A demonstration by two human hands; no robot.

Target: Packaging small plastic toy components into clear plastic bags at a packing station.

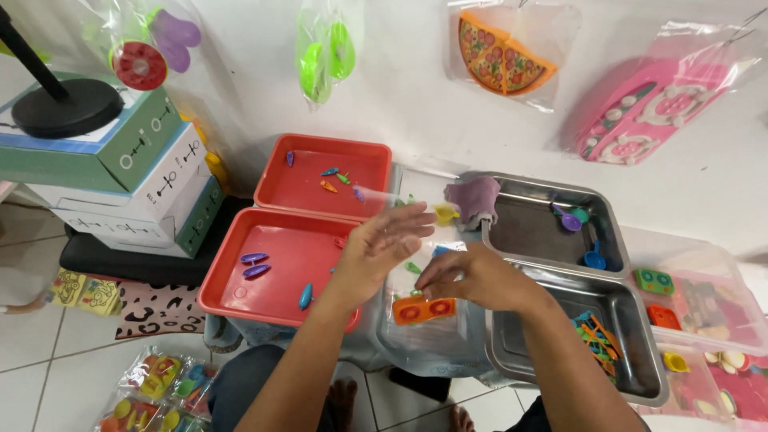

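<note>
Two hands at work over a clear plastic bag, which I see held between the red trays and the steel trays. My left hand has fingers spread, flat against the bag's upper part. My right hand pinches the bag's lower part, just above an orange toy piece inside. The near red tray carries small purple and blue pieces; the near steel tray holds coloured sticks.
</note>
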